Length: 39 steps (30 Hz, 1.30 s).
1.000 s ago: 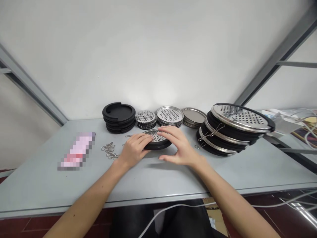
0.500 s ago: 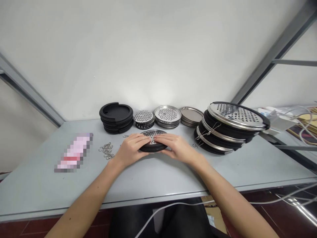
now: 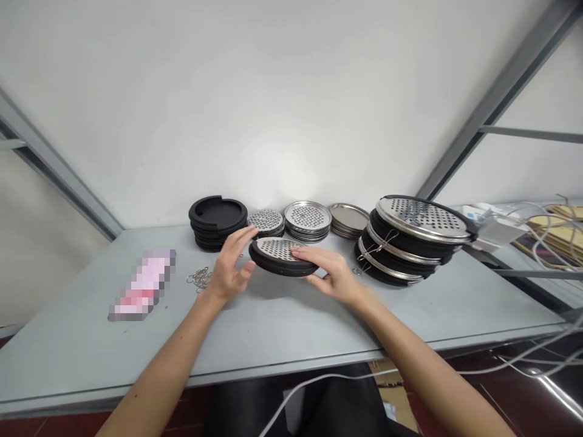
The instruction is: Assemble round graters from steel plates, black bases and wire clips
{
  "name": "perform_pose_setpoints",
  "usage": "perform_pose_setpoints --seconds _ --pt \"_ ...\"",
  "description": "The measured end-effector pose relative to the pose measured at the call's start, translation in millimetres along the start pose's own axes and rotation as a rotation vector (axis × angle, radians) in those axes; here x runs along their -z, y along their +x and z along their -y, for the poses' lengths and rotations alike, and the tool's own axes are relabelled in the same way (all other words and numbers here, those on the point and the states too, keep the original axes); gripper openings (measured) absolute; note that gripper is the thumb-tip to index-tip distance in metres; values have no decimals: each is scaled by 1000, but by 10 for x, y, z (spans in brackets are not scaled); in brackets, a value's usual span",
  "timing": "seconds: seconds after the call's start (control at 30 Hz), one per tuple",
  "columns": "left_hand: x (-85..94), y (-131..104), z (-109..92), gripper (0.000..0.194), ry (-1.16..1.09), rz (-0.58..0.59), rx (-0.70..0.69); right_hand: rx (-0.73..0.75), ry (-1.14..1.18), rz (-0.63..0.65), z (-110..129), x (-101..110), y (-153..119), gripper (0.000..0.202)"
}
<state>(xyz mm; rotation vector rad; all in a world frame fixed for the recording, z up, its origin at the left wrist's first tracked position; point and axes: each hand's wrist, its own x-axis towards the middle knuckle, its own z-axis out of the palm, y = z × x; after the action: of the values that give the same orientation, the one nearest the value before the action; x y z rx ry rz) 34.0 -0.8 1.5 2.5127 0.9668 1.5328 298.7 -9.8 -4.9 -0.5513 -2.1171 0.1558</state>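
- The perforated grater plate [image 3: 276, 247] sits in a round black holder [image 3: 281, 267], held above the table [image 3: 282, 340] near its middle, between the 2 hands.
- The right hand [image 3: 336, 274] grips the right side: fingers on the metal face, thumb lower on the near side. Fingers kept flat and light on the perforated face would spare the skin, since those holes may have sharp edges.
- The left hand [image 3: 228, 270] is open at the left side, thumb and fingers spread around the rim; whether a fingertip touches it, I cannot tell.
- The pair tilts, left edge higher than right. With only 1 hand clearly gripping, the plate could slip in the holder, so bringing it level seems wise.
- Pressure is best spread evenly around the rim, with 2 hands on opposite sides, rather than on the thin centre, which might flex.
- A look along the edge would show whether the plate sits flush; its right part is hidden under the fingers.
- The working space is best kept well off the wire clips [image 3: 199, 278] at left, which could scatter.
- Elbow room matters at right, where the large tied stack [image 3: 421, 218] leans. The stack of black holders [image 3: 218, 218] stands far left, and the larger perforated plates [image 3: 308, 216] lie just beyond the hands.
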Motion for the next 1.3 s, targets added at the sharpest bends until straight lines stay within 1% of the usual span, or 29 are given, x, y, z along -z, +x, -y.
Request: perform_pose_setpoints --seconds 0.03,0.07,0.1,0.13,0.2,0.27,0.37,0.43,0.5,0.57,0.63,0.7,0.77,0.83,1.03,1.1,1.3 --pt "-7 -4 11 52 9 -98 16 -25 -4 -51 41 45 -3 40" --pt "-18 -9 24 49 21 -169 45 -50 -11 -97 88 107 -4 41" --pt "-33 -15 38 47 30 -207 76 -67 -30 -144 140 186 -4 41" --pt "-53 -23 51 45 38 -210 111 -71 -58 -181 195 283 0 43" --pt "-108 -45 70 42 52 -138 162 -28 -162 -236 303 522 24 46" --pt "-177 -75 71 40 62 -21 185 18 -335 -317 386 802 71 51" --pt "-277 -124 45 37 56 120 206 65 -593 -391 414 1233 156 52" --pt "-320 -146 27 35 48 176 210 23 -713 -426 359 1493 191 47" --pt "-335 -155 21 34 40 199 209 -66 -800 -448 264 1714 187 41" --pt "-327 -150 28 35 36 199 217 -154 -884 -461 159 1891 143 37" --pt "-309 -139 40 36 35 188 233 -229 -937 -491 76 2023 69 35" --pt "-294 -129 48 37 36 181 244 -307 -963 -483 32 2111 -16 35" --pt "-288 -126 51 38 33 184 245 -382 -980 -439 20 2158 -94 35" --pt "-290 -131 52 38 28 200 244 -410 -1004 -393 21 2171 -156 35" --pt "-304 -157 61 40 22 241 260 -411 -1062 -224 5 2104 -260 37" --pt "-304 -156 61 40 25 246 259 -404 -1093 -187 7 2068 -278 35" --pt "-295 -154 41 40 20 262 263 -258 -1141 -121 40 1964 -318 33"
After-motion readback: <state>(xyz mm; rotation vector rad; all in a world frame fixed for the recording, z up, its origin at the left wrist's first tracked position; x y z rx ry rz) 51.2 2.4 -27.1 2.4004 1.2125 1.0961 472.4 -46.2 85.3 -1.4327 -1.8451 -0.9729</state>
